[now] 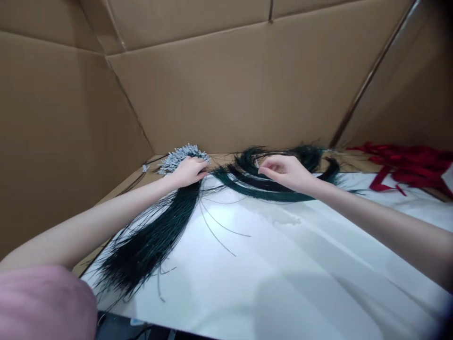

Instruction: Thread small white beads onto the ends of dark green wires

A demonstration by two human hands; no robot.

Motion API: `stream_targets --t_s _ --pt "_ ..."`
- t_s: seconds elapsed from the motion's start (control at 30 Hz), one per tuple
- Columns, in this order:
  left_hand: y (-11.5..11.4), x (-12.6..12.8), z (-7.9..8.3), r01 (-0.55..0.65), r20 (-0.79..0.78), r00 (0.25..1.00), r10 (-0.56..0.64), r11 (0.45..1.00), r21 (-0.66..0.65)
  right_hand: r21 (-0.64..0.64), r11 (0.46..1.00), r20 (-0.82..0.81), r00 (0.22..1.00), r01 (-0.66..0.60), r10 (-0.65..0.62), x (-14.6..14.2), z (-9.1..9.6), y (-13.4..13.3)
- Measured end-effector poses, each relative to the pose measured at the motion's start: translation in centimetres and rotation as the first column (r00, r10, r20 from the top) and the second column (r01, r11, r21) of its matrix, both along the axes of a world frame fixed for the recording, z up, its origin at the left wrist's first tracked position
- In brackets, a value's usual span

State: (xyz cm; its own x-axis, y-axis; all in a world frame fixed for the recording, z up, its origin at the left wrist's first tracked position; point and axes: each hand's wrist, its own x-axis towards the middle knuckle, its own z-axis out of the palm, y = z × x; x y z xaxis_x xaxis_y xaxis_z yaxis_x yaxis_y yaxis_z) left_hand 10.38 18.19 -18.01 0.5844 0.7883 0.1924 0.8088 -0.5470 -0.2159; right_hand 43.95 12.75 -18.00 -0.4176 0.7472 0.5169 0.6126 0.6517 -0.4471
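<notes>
My left hand lies over a thick bundle of dark green stems, its fingers curled around them just below the pale blue-grey bead-like tips. From under that hand the stems fan out toward the lower left of the white surface. My right hand is raised over more dark green stems, thumb and fingers pressed together in a pinch. What it pinches, if anything, is too small to make out. Those stems lie in curved bunches along the back.
Red ribbon lies heaped at the back right. Cardboard walls stand behind and at both sides of the white work surface. Several loose stems stray across it. Dark items show below its front edge at lower left.
</notes>
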Motion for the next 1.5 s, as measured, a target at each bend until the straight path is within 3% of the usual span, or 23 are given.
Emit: stream_targets --t_s 0.1,0.23,0.5,0.7,0.93,1.07,1.23,1.33,1.5 --pt "2.3 2.0 -0.9 -0.006 -0.002 1.0 0.006 1.0 -0.019 -0.006 1.0 0.041 0.999 0.017 -0.017 1.7 -0.6 -0.3" --pt "3.8 1.8 -0.9 -0.057 0.008 0.998 0.058 0.996 -0.063 -0.006 1.0 0.079 0.997 0.004 -0.004 1.1 -1.1 0.5" --pt "4.6 0.0 -1.1 -0.1 0.076 0.991 0.109 0.989 -0.111 0.014 0.998 0.143 0.988 -0.055 0.053 -6.0 -1.8 5.1" --pt "3.9 -0.1 -0.7 -0.012 0.22 0.975 0.034 0.995 -0.098 0.037 0.999 0.202 0.979 -0.03 0.022 -11.0 -2.8 8.5" --pt "2.6 0.1 -0.9 0.065 0.424 0.905 0.026 0.978 -0.199 0.015 0.997 0.271 0.96 -0.076 0.069 -14.1 -2.7 10.0" --pt "2.1 -0.4 -1.2 0.088 0.487 0.869 0.085 0.943 -0.321 0.009 0.996 0.28 0.957 -0.089 0.083 -14.0 -2.5 10.3" --pt "0.7 -2.0 -1.7 0.148 0.442 0.889 0.122 0.836 -0.528 0.014 0.999 0.27 0.962 -0.04 0.035 -12.0 -2.4 10.8" --pt "-0.2 -2.5 -1.7 0.157 0.396 0.912 0.11 0.797 -0.583 -0.021 0.993 0.296 0.948 -0.114 0.115 -11.0 -2.6 10.7" --pt "-0.9 -2.3 -1.1 0.173 0.375 0.924 0.078 0.788 -0.591 -0.072 0.965 0.334 0.905 -0.253 0.262 -10.5 -3.1 10.3"
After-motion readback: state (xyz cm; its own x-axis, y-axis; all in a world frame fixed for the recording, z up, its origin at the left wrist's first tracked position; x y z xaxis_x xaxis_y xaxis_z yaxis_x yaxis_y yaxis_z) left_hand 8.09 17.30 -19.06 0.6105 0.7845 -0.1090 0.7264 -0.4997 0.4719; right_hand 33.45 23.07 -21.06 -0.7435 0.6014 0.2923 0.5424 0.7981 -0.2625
